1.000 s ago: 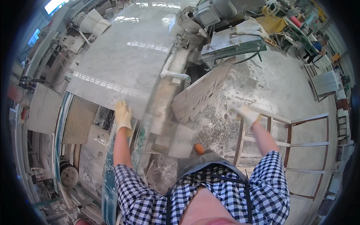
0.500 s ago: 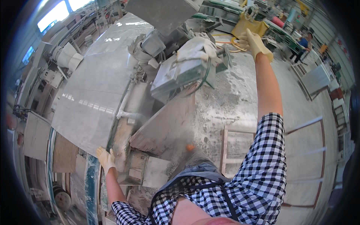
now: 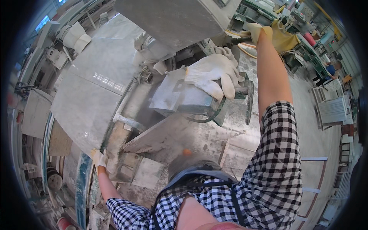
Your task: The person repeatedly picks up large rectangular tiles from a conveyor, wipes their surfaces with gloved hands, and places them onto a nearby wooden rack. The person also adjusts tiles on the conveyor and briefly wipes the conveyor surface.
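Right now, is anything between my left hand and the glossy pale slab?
Nothing visible: your left hand is at the near corner of the slab. The white glove lies farther right, on a dusty box.

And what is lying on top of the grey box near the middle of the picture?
At least one white glove lies on the grey box; the surface directly under it is hidden.

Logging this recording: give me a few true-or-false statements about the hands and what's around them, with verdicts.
1. The left hand is at the near end of the glossy slab. True.
2. The white glove lies on the floor. False: it lies on a boxy machine.
3. The right hand is uncovered. False: it wears a pale glove.
4. The right arm reaches farther forward than the left. True.
5. The sleeves are plain red. False: they are checked.
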`<action>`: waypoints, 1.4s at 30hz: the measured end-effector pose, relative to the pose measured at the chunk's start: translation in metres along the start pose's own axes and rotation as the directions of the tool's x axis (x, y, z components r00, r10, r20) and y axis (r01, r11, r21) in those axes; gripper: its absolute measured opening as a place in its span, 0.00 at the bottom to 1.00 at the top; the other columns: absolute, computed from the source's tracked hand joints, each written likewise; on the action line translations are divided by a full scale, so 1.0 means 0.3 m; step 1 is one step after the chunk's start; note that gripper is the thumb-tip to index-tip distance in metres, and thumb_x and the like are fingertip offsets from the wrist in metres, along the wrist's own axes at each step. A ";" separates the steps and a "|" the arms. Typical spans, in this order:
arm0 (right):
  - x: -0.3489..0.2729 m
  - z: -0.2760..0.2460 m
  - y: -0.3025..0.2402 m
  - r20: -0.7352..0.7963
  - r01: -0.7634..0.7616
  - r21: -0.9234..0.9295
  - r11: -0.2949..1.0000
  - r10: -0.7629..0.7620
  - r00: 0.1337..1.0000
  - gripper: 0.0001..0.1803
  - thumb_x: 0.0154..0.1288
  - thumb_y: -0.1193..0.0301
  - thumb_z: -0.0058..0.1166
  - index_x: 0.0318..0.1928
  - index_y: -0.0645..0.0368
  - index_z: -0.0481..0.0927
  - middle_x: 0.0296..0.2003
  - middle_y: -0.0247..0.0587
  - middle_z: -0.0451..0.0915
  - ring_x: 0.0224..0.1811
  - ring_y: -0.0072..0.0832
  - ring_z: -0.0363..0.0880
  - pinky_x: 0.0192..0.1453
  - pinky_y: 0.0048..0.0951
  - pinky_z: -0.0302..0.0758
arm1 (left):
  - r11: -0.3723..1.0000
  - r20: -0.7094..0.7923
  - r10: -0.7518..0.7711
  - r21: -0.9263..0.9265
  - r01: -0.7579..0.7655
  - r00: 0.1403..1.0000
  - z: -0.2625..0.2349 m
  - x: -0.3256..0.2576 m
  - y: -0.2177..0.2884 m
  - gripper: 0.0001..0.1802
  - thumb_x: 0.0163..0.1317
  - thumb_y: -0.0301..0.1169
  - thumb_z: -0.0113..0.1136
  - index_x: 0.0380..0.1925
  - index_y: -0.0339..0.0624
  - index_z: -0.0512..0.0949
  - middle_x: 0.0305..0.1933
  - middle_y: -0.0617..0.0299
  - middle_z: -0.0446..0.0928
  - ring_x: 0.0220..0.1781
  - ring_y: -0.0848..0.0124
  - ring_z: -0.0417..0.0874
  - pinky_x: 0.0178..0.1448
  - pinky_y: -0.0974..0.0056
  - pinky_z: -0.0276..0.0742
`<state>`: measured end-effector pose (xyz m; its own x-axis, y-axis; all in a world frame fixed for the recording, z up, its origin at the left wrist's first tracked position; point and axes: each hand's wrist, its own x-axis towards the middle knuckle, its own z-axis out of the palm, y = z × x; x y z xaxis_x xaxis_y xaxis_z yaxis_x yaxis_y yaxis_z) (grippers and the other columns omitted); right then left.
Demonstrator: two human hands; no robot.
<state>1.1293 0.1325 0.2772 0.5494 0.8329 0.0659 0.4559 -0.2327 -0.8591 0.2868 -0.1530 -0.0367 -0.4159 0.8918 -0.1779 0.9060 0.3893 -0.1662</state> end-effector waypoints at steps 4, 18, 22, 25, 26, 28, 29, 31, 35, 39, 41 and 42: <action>0.002 -0.009 -0.001 0.241 0.354 -0.881 0.313 -0.348 0.906 0.17 0.64 0.58 0.64 0.44 0.57 0.91 0.44 0.54 0.89 0.49 0.49 0.89 0.53 0.44 0.84 | 0.998 0.059 -0.050 -0.045 0.053 0.997 -0.019 -0.020 0.042 0.49 0.71 0.55 0.57 0.70 0.14 0.63 0.75 0.24 0.64 0.80 0.37 0.63 0.85 0.49 0.54; 0.001 -0.032 0.043 -0.041 0.282 -0.264 0.922 -0.303 0.952 0.11 0.59 0.68 0.61 0.30 0.64 0.80 0.27 0.44 0.82 0.27 0.30 0.82 0.31 0.33 0.75 | 0.995 -0.015 -0.088 0.038 0.089 0.996 0.065 0.044 -0.003 0.55 0.69 0.58 0.59 0.73 0.14 0.57 0.77 0.25 0.62 0.82 0.38 0.58 0.86 0.47 0.49; -0.047 -0.014 0.033 0.011 0.313 -0.118 0.943 -0.314 0.949 0.16 0.70 0.64 0.58 0.37 0.68 0.81 0.32 0.49 0.86 0.33 0.36 0.87 0.41 0.34 0.81 | 0.997 0.052 0.001 0.074 -0.005 0.999 0.075 0.105 -0.091 0.49 0.70 0.56 0.59 0.68 0.15 0.66 0.73 0.26 0.68 0.79 0.41 0.65 0.83 0.48 0.57; -0.067 0.024 0.031 0.025 0.206 0.286 0.936 -0.222 0.975 0.21 0.78 0.61 0.54 0.41 0.71 0.83 0.38 0.56 0.89 0.37 0.41 0.91 0.44 0.36 0.85 | 0.989 0.191 -0.006 -0.142 0.034 0.982 -0.086 0.121 -0.070 0.40 0.72 0.56 0.57 0.55 0.19 0.78 0.60 0.29 0.80 0.66 0.41 0.79 0.73 0.46 0.69; -0.075 0.032 0.028 0.141 0.090 0.534 0.841 -0.194 0.971 0.19 0.77 0.62 0.58 0.42 0.71 0.82 0.38 0.57 0.89 0.35 0.44 0.91 0.41 0.38 0.87 | 0.933 -0.037 0.103 -0.343 -0.109 0.994 -0.161 0.087 -0.009 0.34 0.74 0.53 0.58 0.45 0.21 0.83 0.48 0.35 0.86 0.53 0.46 0.87 0.63 0.48 0.77; -0.090 0.037 0.023 0.232 0.024 0.647 0.762 -0.226 0.946 0.15 0.77 0.65 0.59 0.39 0.66 0.78 0.31 0.47 0.82 0.33 0.41 0.88 0.46 0.44 0.88 | 0.694 -0.146 0.057 -0.705 -0.145 0.988 -0.379 0.007 0.165 0.28 0.78 0.47 0.57 0.47 0.24 0.83 0.49 0.42 0.87 0.53 0.57 0.88 0.64 0.55 0.77; -0.110 0.039 0.023 0.171 0.075 0.696 0.714 -0.266 0.949 0.15 0.79 0.64 0.58 0.36 0.62 0.76 0.26 0.40 0.77 0.32 0.38 0.85 0.51 0.48 0.88 | 0.488 -0.242 -0.019 -0.849 -0.202 0.970 -0.492 -0.071 0.273 0.25 0.79 0.44 0.56 0.47 0.27 0.84 0.49 0.45 0.88 0.54 0.61 0.88 0.64 0.58 0.77; -0.135 0.034 0.028 0.196 0.038 0.752 0.658 -0.279 0.940 0.15 0.79 0.64 0.57 0.37 0.63 0.77 0.25 0.39 0.79 0.32 0.36 0.86 0.55 0.51 0.88 | 0.257 -0.423 -0.059 -0.882 -0.395 0.904 -0.758 -0.248 0.434 0.21 0.81 0.40 0.53 0.47 0.31 0.85 0.49 0.49 0.89 0.55 0.65 0.88 0.66 0.61 0.76; -0.148 0.028 0.067 0.319 -0.075 0.889 0.452 -0.495 0.808 0.16 0.81 0.62 0.55 0.41 0.64 0.80 0.25 0.39 0.82 0.31 0.35 0.87 0.60 0.51 0.87 | 0.330 -0.747 -0.034 -0.636 -0.698 0.664 -1.167 -0.641 0.789 0.25 0.83 0.41 0.47 0.50 0.28 0.85 0.49 0.48 0.89 0.55 0.63 0.88 0.68 0.59 0.76; -0.118 0.054 0.136 0.466 -0.297 0.883 0.364 -0.601 0.649 0.21 0.85 0.60 0.45 0.42 0.66 0.81 0.30 0.52 0.86 0.40 0.49 0.90 0.62 0.55 0.83 | 0.662 -0.832 -0.037 -0.435 -0.611 0.553 -1.336 -1.000 1.197 0.31 0.83 0.47 0.43 0.47 0.25 0.85 0.48 0.46 0.88 0.52 0.58 0.89 0.65 0.56 0.78; -0.094 0.069 0.159 0.555 -0.523 0.801 0.291 -0.689 0.467 0.24 0.86 0.59 0.43 0.42 0.69 0.81 0.33 0.57 0.87 0.42 0.51 0.90 0.60 0.53 0.84 | 0.628 -0.767 0.004 -0.497 -0.598 0.641 -1.361 -1.142 1.443 0.25 0.75 0.41 0.50 0.43 0.27 0.86 0.46 0.45 0.88 0.50 0.53 0.90 0.59 0.53 0.82; -0.083 0.075 0.164 0.599 -0.509 0.780 0.364 -0.667 0.443 0.25 0.86 0.59 0.42 0.41 0.70 0.81 0.34 0.59 0.88 0.42 0.51 0.91 0.60 0.51 0.85 | 0.627 -0.694 0.267 -0.402 -0.668 0.668 -1.397 -1.145 1.524 0.18 0.67 0.33 0.54 0.43 0.28 0.87 0.45 0.45 0.89 0.50 0.51 0.90 0.59 0.52 0.83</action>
<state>1.1223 0.1117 0.2219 -0.4805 0.8249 0.2978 -0.6600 -0.1166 -0.7421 0.8770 -0.1850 0.3551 0.0189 0.8601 0.5098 0.8772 -0.2590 0.4044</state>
